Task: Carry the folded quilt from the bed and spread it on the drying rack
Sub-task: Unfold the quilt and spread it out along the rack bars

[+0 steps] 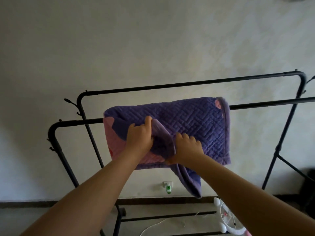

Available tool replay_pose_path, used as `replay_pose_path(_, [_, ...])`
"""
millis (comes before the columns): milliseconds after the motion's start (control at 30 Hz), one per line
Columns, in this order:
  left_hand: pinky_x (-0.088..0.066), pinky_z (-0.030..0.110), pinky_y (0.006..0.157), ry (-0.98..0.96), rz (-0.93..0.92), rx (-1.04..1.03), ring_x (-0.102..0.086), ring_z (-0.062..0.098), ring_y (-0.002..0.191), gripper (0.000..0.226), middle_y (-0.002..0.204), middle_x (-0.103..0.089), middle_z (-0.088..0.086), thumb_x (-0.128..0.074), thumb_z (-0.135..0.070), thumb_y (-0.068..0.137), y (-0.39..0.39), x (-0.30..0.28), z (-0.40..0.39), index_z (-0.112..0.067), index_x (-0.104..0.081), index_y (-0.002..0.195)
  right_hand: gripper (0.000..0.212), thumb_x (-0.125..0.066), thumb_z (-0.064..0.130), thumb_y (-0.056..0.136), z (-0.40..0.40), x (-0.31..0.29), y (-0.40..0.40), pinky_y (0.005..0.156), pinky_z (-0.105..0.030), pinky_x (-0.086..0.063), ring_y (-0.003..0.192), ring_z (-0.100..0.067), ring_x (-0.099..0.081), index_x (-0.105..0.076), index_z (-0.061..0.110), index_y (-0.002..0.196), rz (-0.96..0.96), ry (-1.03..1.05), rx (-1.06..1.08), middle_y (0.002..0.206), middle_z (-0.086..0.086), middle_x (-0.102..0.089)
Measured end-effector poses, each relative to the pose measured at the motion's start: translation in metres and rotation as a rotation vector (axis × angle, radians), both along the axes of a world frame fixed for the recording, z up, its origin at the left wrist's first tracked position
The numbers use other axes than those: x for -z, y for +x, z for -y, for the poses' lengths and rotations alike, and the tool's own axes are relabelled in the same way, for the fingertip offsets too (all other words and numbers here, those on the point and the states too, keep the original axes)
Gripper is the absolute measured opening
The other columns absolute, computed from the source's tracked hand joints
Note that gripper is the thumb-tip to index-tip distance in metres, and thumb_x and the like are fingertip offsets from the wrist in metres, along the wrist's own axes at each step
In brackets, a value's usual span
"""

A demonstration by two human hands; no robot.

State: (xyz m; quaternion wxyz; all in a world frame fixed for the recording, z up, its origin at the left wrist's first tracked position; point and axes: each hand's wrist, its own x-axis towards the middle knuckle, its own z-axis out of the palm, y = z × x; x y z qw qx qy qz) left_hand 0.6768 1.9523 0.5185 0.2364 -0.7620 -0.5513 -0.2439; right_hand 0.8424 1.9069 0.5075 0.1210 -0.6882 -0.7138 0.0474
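A purple quilt [196,121] with pink patches lies still folded over the nearer top bar of a black metal drying rack [187,85]. Its stitched purple side faces up, and one corner hangs down below the bundle at centre right. My left hand [140,136] grips a folded edge near the quilt's middle, fingers curled over the fabric. Just to its right, my right hand [187,147] clutches the same fold from the other side. Both forearms reach up from the bottom of the view.
The rack has two parallel top bars, angled legs and low cross bars near the floor. A white wall stands close behind it, with a socket and green plug [168,189] low down. A white fan [228,218] and a cable lie at the rack's base.
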Motion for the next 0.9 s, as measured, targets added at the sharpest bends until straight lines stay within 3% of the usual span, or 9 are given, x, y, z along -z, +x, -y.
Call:
replay_pose_path(67, [-0.041, 0.034, 0.064, -0.007, 0.01, -0.024, -0.066, 0.029, 0.072, 0.053, 0.084, -0.071, 0.008, -0.055, -0.03, 0.092, -0.003, -0.01, -0.003, -0.005, -0.035, 0.134, 0.087, -0.075, 0.055, 0.07, 0.005, 0.011, 0.008, 0.103, -0.044, -0.035, 0.128, -0.034, -0.04, -0.035, 0.016, 0.137, 0.066, -0.002, 0.087, 0.137, -0.01, -0.04])
replay_pose_path(167, [-0.038, 0.033, 0.06, -0.039, -0.041, 0.0, -0.066, 0.029, 0.073, 0.055, 0.086, -0.07, 0.008, -0.053, -0.036, 0.094, -0.005, -0.021, -0.006, -0.008, -0.032, 0.137, 0.062, -0.068, 0.05, 0.078, 0.002, 0.016, 0.02, 0.09, -0.042, -0.043, 0.118, -0.033, -0.048, -0.047, 0.022, 0.129, -0.015, -0.022, 0.14, 0.129, -0.01, -0.041])
replay_pose_path(233, [-0.042, 0.034, 0.068, -0.047, -0.057, 0.045, -0.067, 0.029, 0.078, 0.053, 0.088, -0.071, 0.007, -0.055, -0.035, 0.093, -0.004, -0.023, -0.003, -0.013, -0.034, 0.137, 0.041, -0.06, 0.043, 0.087, -0.001, 0.012, 0.024, 0.075, -0.037, -0.043, 0.108, -0.03, -0.056, -0.055, 0.028, 0.125, -0.037, -0.035, 0.175, 0.125, -0.007, -0.044])
replay_pose_path(333, [-0.036, 0.039, 0.1, -0.067, -0.079, 0.108, -0.065, 0.025, 0.093, 0.046, 0.098, -0.07, 0.002, -0.059, -0.028, 0.091, -0.007, -0.022, -0.002, -0.02, -0.041, 0.132, 0.026, -0.05, 0.031, 0.095, -0.009, 0.004, 0.026, 0.068, -0.033, -0.04, 0.099, -0.027, -0.062, -0.062, 0.025, 0.117, -0.022, 0.039, 0.24, 0.115, -0.005, -0.06])
replay_pose_path(467, [-0.023, 0.046, 0.11, -0.089, -0.224, 0.252, -0.054, 0.026, 0.108, 0.036, 0.114, -0.063, -0.002, -0.066, -0.023, 0.084, -0.012, -0.032, -0.001, -0.028, -0.058, 0.119, 0.019, -0.047, 0.018, 0.096, -0.018, -0.022, 0.024, 0.062, -0.032, -0.039, 0.073, -0.024, -0.054, -0.066, 0.019, 0.1, -0.037, 0.142, 0.294, 0.091, -0.003, -0.063])
replay_pose_path(600, [-0.009, 0.048, 0.117, -0.123, -0.322, 0.329, -0.027, 0.03, 0.133, 0.026, 0.153, -0.027, 0.0, -0.065, -0.031, 0.086, -0.007, -0.043, 0.007, -0.034, -0.066, 0.111, 0.027, -0.045, 0.01, 0.093, -0.023, -0.049, 0.01, 0.059, -0.031, -0.041, 0.069, -0.022, -0.053, -0.07, 0.02, 0.089, -0.095, 0.278, 0.273, 0.088, -0.002, -0.066])
replay_pose_path(700, [0.001, 0.049, 0.118, -0.159, -0.349, 0.356, -0.012, 0.027, 0.141, 0.022, 0.16, -0.011, -0.003, -0.066, -0.04, 0.084, -0.003, -0.048, 0.006, -0.036, -0.069, 0.105, 0.025, -0.047, 0.019, 0.095, -0.024, -0.062, -0.008, 0.057, -0.03, -0.042, 0.07, -0.022, -0.057, -0.072, 0.023, 0.091, -0.207, 0.301, 0.237, 0.083, 0.0, -0.064])
replay_pose_path(800, [0.002, 0.05, 0.118, -0.173, -0.353, 0.391, -0.01, 0.025, 0.144, 0.03, 0.16, -0.014, -0.005, -0.066, -0.05, 0.08, 0.0, -0.052, 0.005, -0.036, -0.07, 0.106, 0.018, -0.05, 0.025, 0.094, -0.024, -0.064, -0.018, 0.06, -0.032, -0.045, 0.074, -0.023, -0.061, -0.068, 0.024, 0.094, -0.282, 0.389, 0.165, 0.08, 0.001, -0.061])
replay_pose_path(900, [0.003, 0.046, 0.119, -0.205, -0.263, 0.438, -0.029, 0.021, 0.139, 0.033, 0.143, -0.044, -0.001, -0.067, -0.046, 0.081, -0.002, -0.049, 0.005, -0.031, -0.07, 0.11, 0.017, -0.053, 0.015, 0.09, -0.028, -0.064, -0.014, 0.06, -0.034, -0.046, 0.075, -0.021, -0.059, -0.052, 0.02, 0.106, -0.487, 0.391, 0.082, 0.085, 0.002, -0.059])
